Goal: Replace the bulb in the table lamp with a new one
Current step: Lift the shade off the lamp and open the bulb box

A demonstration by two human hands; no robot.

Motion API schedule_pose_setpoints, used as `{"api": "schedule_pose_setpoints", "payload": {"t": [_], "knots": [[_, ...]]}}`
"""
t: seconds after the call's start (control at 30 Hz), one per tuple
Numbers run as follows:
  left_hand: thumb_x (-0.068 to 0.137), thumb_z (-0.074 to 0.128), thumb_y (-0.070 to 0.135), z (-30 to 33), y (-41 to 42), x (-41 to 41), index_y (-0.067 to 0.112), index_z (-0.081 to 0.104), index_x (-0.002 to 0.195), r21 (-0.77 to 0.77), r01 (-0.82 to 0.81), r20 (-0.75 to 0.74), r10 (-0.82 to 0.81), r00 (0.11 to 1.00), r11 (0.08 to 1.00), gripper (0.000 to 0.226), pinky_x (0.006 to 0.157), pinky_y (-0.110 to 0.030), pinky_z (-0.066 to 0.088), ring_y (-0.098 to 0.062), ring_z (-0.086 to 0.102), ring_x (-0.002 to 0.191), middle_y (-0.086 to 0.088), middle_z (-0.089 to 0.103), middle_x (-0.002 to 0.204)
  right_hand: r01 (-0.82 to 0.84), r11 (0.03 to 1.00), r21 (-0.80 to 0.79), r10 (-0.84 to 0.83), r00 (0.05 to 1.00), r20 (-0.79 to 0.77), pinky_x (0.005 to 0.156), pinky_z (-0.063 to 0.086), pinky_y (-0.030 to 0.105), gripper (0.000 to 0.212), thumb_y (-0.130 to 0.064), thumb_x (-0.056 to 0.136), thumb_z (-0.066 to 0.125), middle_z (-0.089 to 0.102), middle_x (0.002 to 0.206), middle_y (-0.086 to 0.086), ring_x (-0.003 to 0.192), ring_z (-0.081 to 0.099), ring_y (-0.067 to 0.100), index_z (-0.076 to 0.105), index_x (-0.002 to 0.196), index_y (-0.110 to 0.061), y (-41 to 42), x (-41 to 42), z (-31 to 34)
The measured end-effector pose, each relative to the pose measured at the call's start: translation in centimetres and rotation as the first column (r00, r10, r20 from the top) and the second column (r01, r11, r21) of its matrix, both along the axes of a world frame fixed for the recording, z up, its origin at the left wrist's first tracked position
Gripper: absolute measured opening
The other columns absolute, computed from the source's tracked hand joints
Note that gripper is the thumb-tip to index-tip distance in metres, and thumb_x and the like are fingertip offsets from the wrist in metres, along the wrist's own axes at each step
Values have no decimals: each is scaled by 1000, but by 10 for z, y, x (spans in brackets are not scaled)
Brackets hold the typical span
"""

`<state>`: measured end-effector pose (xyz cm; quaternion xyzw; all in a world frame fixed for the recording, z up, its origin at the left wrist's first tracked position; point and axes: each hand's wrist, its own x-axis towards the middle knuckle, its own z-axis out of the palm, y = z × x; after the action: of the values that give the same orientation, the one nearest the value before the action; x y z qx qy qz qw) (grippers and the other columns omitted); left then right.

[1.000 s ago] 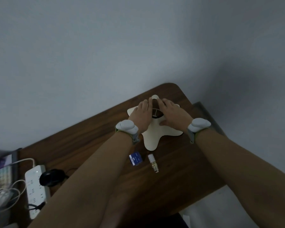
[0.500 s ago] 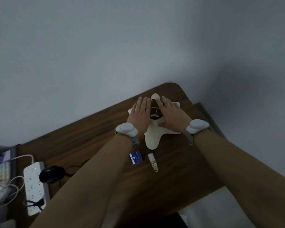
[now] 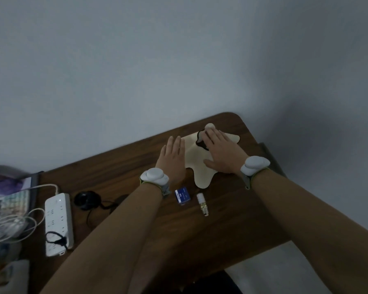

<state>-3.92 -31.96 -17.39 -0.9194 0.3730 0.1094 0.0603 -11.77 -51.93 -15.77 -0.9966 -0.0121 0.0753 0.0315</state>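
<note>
1. Cream, wavy-edged lampshade of the table lamp is sitting right of centre; right hand is resting flat on it, fingers spread.
2. Left hand is hovering spread just beside it, holding nothing.
3. Small white bulb with brass base and blue-white bulb box are lying just below; which bulb is new, can't tell, so progress is unclear.

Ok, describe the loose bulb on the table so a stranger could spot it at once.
Start at the cream, splayed lamp shade near the far corner of the brown table. Just in front of its nearest lobe lie two small things side by side. The bulb is the right one: a slim white tube with a brassy screw end, unlike the blue box beside it.
</note>
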Motion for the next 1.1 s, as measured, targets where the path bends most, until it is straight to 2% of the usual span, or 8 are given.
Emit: {"api": "schedule_pose_setpoints", "payload": {"t": [0.13, 0.23, 0.3, 0.4, 0.5, 0.6, 0.77, 1.1], "knots": [[103, 44, 42, -13, 27, -13, 8, 0, 164, -2, -47, -59, 46, 997, 999, 82, 130, -48, 14, -32, -4, 160, -10, 0, 173, -84, 996, -28, 85, 996, 18, 128, 16, 46, 86, -50, 100, 50, 12, 169, 19, 157, 10, 33, 11, 162, -6, 25, -1, 1], [105, 42, 48, -21, 48, -24, 6, 1, 164, -4, -52, -79, 52, 995, 999, 83, 130, -48, 13, -32, -4, 160, -11, 1, 173, -141, 990, -19, 142, 986, 90, 124, 28, 45, 65, -44, 105, 41, 35, 161, 17, 151, 30, 31, 32, 156, -5, 47, -7, -1], [105, 40, 52, -27, 60, -33, 6, 3, 164, -30, -82, -127, 78, 989, 996, 83, 129, -48, 14, -31, -2, 160, -11, 5, 173, -199, 980, -14, 199, 973, 117, 117, 39, 43, 54, -43, 107, 38, 50, 150, 14, 139, 46, 30, 45, 148, -8, 63, -12, -8], [102, 42, 55, -34, 66, -45, 9, 21, 159, -70, -100, -154, 89, 984, 992, 77, 123, -47, 29, -32, 23, 154, -12, 29, 163, -272, 962, 33, 268, 959, 92, 102, 50, 37, 39, -35, 109, 40, 59, 135, 9, 117, 57, 24, 53, 138, -12, 78, -18, -22], [93, 52, 63, -44, 75, -55, 16, 46, 139, -106, -103, -119, 91, 989, 989, 66, 106, -40, 44, -27, 47, 130, -5, 51, 137, -321, 944, 74, 323, 946, -22, 96, 52, 35, 32, -25, 107, 45, 58, 132, 8, 114, 56, 24, 52, 136, -12, 93, -22, -38], [84, 59, 72, -59, 82, -62, 17, 49, 132, -91, -92, -172, 75, 982, 992, 74, 100, -40, 47, -26, 50, 122, -4, 53, 129, -347, 935, 71, 353, 929, -115, 94, 50, 35, 31, -25, 104, 50, 55, 129, 8, 111, 55, 25, 51, 133, -12, 105, -22, -50], [82, 70, 61, -71, 87, -71, 18, 51, 124, -146, -135, -196, 105, 975, 980, 64, 96, -38, 49, -23, 53, 119, -2, 54, 124, -346, 933, 100, 360, 912, -197, 95, 48, 37, 49, -46, 98, 60, 54, 129, 8, 112, 53, 25, 54, 132, -12, 113, -23, -57], [86, 68, 59, -80, 96, -76, 17, 60, 114, -281, -193, -134, 161, 978, 940, 51, 82, -35, 50, -22, 60, 101, -2, 63, 110, -366, 927, 87, 374, 919, -122, 89, 48, 35, 43, -49, 96, 61, 53, 122, 5, 106, 51, 22, 61, 123, -16, 116, -22, -58]]}}
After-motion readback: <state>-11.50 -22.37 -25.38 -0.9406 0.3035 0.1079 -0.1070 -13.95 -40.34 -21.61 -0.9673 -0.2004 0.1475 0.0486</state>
